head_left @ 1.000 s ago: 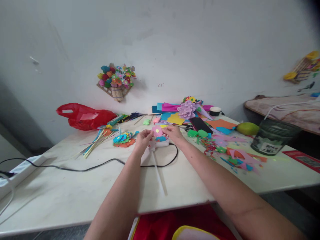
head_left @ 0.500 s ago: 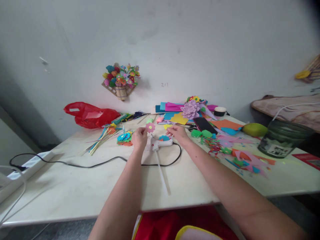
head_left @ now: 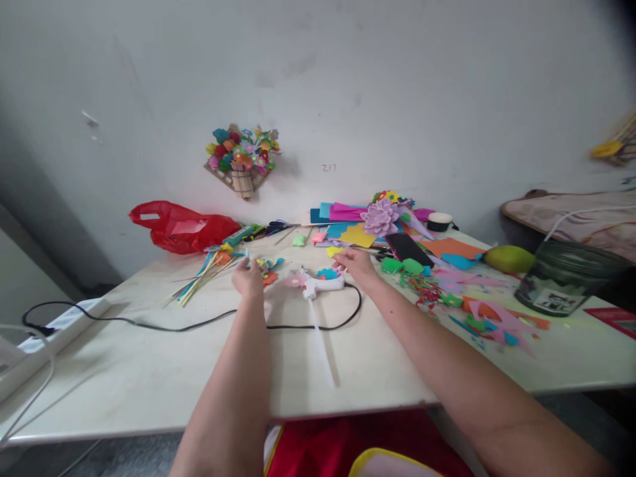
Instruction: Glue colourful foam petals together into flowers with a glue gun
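My left hand is at the pile of foam flowers, fingers curled around the pile's left side; several blue, yellow and orange flowers stick out to its right. A pink foam flower, slightly blurred, is at the nozzle end of the white glue gun. From the gun a long glue stick extends toward me. Over the gun's handle, my right hand is pinched, its small content hard to make out. Behind its fingertips is a yellow piece; a blue flower lies beside the gun.
A black cord runs from the power strip to the gun. Thin strips and a red bag are at left. Foam scraps, a phone and a glass jar occupy the right side.
My left hand has moved left from beside the gun to the flower pile. The pink flower it held is now down by the gun's nozzle. My right hand has barely moved.
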`<state>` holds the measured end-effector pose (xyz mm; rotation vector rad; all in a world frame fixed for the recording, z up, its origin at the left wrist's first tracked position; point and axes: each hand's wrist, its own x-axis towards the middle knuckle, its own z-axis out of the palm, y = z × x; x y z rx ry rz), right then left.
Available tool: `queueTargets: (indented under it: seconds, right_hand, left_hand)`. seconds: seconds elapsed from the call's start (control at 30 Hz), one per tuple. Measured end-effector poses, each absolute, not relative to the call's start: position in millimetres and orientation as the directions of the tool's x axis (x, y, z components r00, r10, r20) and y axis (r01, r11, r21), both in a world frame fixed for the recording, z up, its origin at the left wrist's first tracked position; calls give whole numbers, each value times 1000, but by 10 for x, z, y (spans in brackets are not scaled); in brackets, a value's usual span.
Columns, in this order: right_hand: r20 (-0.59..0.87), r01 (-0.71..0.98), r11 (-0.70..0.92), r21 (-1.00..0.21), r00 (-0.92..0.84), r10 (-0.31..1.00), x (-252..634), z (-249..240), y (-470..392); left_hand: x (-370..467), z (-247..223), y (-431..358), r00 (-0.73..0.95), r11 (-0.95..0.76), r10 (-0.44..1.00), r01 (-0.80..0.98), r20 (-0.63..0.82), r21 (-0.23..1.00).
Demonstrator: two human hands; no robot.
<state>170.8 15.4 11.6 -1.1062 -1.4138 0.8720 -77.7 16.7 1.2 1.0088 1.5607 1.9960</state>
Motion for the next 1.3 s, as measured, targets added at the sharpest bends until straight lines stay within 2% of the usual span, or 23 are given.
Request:
queueTargets:
  seconds: [0.03,0.13,0.2,0.3,0.4,0.5,0.57,0.67,0.73,0.8,0.87,0.93,1.03,1.17,1.3]
  right_hand:
    - [305,154,298,-942,24,952,1711,121,152]
    - [309,153,300,-942,40,950,1723,142,140]
    - [315,156,303,-940,55,947,1733,151,139]
    - [326,146,312,-939,83,942,1746,146,156]
    - [330,126,317,-940,107,938,1749,131,178]
    - [330,115,317,-941,117,937,1746,124,187]
    - [328,110,315,-943,122,937,1743,126,187]
    - [322,101,311,-945,129,938,1743,131,183]
    - [316,92,306,-948,133,939,1747,133,180]
    - [308,84,299,-950,139,941,1757,133,182]
    - [309,82,300,-951,146,940,1769,128,190]
    - [319,81,310,-947,155,935,1780,120,201]
    - [329,76,321,-944,160,930,1787,104,215]
    - [316,94,304,-948,168,934,1779,75,236]
    - [315,98,301,-949,179,932,1797,44,282]
  left_hand:
    - [-833,-4,165,-696,-319,687,-31,208,947]
    - [-988,-39,120,-525,-429,828,-364,198,827]
    - [-1074,-50,77,-484,-444,854,-486,191,753]
    - [-1151,-53,29,-464,-463,862,-551,207,694]
    - [-1136,-52,20,-469,-477,852,-512,232,714]
    - [-1022,-66,48,-489,-434,845,-385,219,814]
    - [-906,-83,75,-524,-381,825,-238,212,893]
    - [-755,-91,103,-567,-374,754,44,332,926]
    - [-730,-52,109,-614,-391,721,25,322,920]
    - [-797,41,105,-673,-432,712,-197,199,880]
    - [-945,184,92,-695,-460,703,-277,154,844]
    - [-1131,348,76,-719,-529,692,-441,67,725]
    - [-1352,564,58,-756,-542,652,-413,57,732]
    - [-1360,702,66,-841,-543,533,-253,96,801]
    - [-1093,674,135,-825,-543,501,-67,260,837]
